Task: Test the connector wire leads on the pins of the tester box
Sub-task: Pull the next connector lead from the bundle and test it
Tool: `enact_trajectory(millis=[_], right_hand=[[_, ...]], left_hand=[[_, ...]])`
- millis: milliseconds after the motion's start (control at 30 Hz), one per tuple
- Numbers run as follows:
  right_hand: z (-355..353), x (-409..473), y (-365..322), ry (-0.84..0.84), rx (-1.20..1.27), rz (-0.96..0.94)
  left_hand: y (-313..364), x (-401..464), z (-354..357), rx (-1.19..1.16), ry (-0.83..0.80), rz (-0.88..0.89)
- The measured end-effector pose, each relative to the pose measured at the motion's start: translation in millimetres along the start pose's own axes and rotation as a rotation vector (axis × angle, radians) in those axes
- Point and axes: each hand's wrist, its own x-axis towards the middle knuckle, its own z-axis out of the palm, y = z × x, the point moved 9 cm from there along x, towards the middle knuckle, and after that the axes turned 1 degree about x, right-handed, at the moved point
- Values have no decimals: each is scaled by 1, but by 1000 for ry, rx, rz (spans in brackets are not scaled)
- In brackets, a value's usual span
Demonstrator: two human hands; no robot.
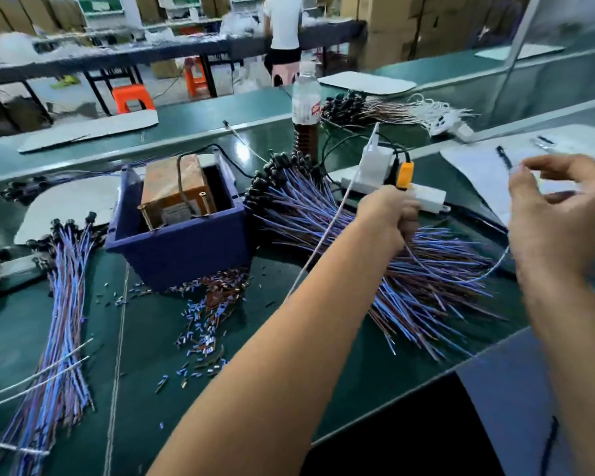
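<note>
My left hand (390, 218) grips one lead over wire pile (375, 249) right of tester box (182, 214); right hand (560, 214) pinches its far end. Keep lead taut, ends separated, before touching pins.

Bright, even overhead light, glare on the green bench (193, 324), wide-angle bending at edges, right hand (560, 214) motion-blurred.

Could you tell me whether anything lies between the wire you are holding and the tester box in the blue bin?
Yes. The big fan of blue and brown wire leads lies between the left hand, gripping a wire, and the tester box. The blue bin walls also surround the box, so approach from above.
</note>
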Motion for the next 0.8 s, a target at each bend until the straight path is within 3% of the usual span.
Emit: enact_trajectory(millis=[33, 100, 200, 267, 500, 667, 800], right_hand=[[4, -1, -10, -44, -61, -100], [35, -18, -34, -310, -100, -290], [90, -60, -47, -731, -139, -343], [108, -78, -51, -849, -93, -333], [129, -76, -58, -943, 121, -268], [159, -93, -70, -1035, -245, -416], [157, -88, -67, -968, -208, -360]], left_hand=[[5, 5, -5, -66, 18, 22], [17, 12, -17, -183, 63, 80], [39, 13, -32, -357, 86, 173], [57, 9, -46, -456, 121, 266], [113, -12, -89, -660, 184, 482], [109, -12, -95, -753, 173, 438], [105, -14, -113, -550, 318, 467]])
